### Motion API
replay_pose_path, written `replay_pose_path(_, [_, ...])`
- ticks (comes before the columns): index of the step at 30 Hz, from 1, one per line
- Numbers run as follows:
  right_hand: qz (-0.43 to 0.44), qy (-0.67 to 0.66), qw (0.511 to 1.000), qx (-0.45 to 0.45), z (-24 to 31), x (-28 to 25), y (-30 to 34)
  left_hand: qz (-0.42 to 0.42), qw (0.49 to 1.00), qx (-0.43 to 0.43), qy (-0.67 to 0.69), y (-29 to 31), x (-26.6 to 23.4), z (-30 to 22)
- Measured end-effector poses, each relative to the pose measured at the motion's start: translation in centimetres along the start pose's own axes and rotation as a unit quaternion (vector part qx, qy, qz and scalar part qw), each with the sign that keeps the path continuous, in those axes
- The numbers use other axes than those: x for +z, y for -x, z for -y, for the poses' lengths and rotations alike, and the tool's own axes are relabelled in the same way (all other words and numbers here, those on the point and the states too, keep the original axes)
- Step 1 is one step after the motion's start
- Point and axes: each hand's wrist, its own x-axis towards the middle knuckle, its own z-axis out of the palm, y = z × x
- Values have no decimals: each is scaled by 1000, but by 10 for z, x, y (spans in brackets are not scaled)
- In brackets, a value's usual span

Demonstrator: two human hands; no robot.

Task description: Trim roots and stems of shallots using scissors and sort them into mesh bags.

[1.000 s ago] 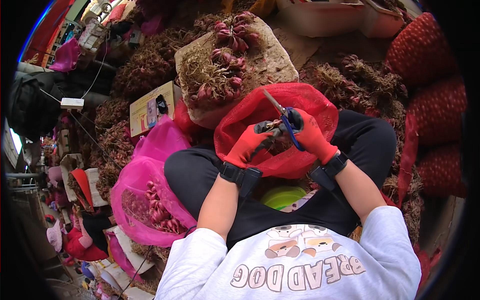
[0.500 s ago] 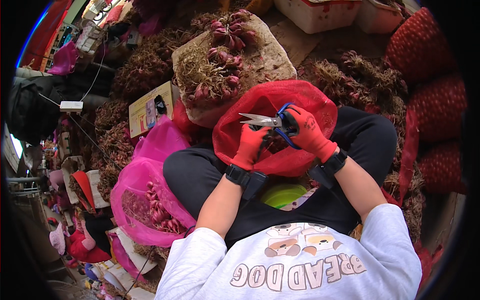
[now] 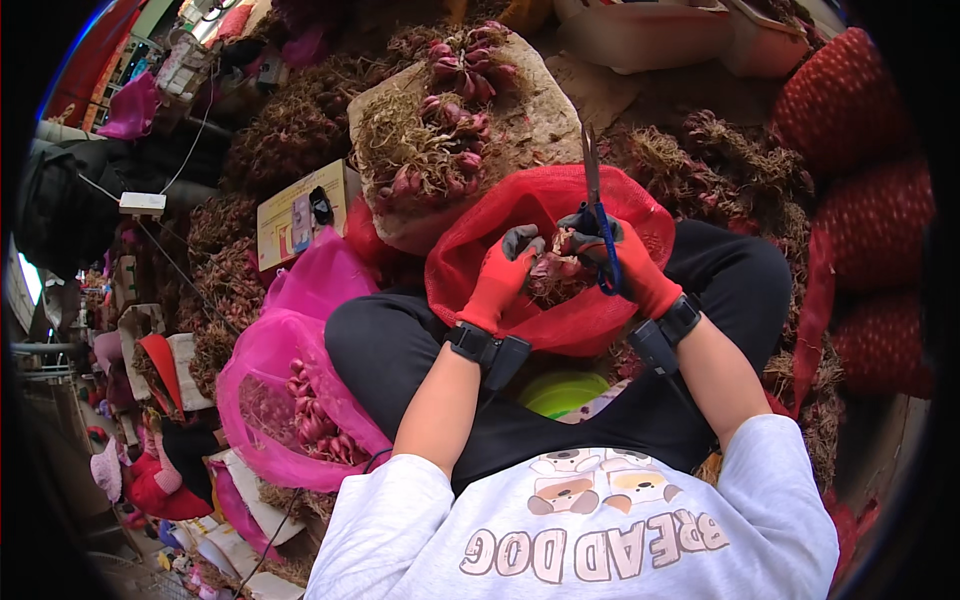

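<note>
A small bunch of shallots [image 3: 552, 272] with dry skins and stringy bits shows between my hands, above an opened red mesh bag [image 3: 478, 226] in my lap. My left hand [image 3: 506, 268], in a red glove with dark fingertips, is closed at the bunch's left side; the exact grip is partly hidden. On the other side my right hand [image 3: 636, 266], gloved alike, keeps blue-handled scissors [image 3: 592, 165] in its palm with the blades pointing up and away. Its fingertips also pinch a pale, papery piece at the top of the bunch.
Bundled shallots [image 3: 440, 150] lie on a worn pale block [image 3: 535, 95] ahead. A pink mesh bag [image 3: 262, 375] with shallots sits at my left, near a yellowish box [image 3: 330, 185]. Full red net sacks [image 3: 850, 100] are stacked at right, white tubs [image 3: 640, 35] at the back.
The scissors have swung from pointing left across my left hand to pointing upward in my right hand. My hands have moved apart slightly, and the shallots between them now show.
</note>
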Motion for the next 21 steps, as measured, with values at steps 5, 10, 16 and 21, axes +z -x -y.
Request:
replay_pose_path(5, [-41, -31, 999, 17, -13, -11, 0, 131, 976, -110, 132, 16, 2, -64])
replay_pose_path(10, [-14, -120, 992, 38, -16, -13, -1, 196, 971, -94, 104, 21, 4, -77])
replay_pose_path(16, [-60, -194, 975, 90, -24, -13, -1, 96, 982, -32, 159, 19, 24, -55])
replay_pose_path(21, [8, -293, 953, 81, -33, -18, -9, 24, 991, -63, 116, 15, 16, -57])
